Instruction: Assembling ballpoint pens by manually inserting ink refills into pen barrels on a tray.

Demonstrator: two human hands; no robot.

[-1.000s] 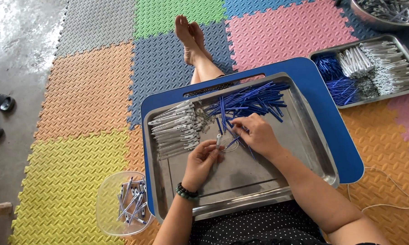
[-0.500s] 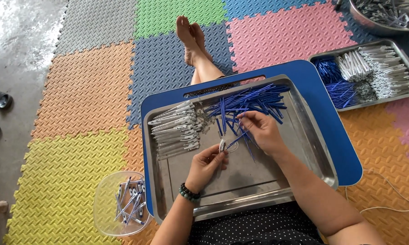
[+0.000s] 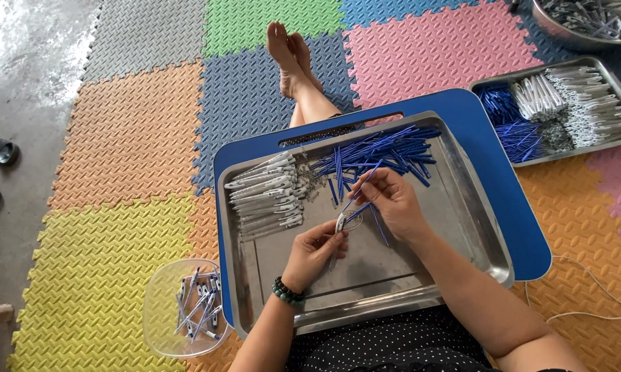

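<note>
Over the steel tray's point(image 3: 475, 227) middle, the left hand point(image 3: 314, 251) pinches a white pen barrel point(image 3: 339, 222) upright while the right hand point(image 3: 391, 200) grips a blue refill point(image 3: 365, 180), tip angled toward its mouth

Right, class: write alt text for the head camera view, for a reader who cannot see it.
Seen from above, a seated person's left hand holds a white pen barrel while the right hand pinches thin blue refills over a steel tray on a blue lap board. The tray holds a pile of white barrels and loose blue refills; colourful foam mats cover the floor.
</note>
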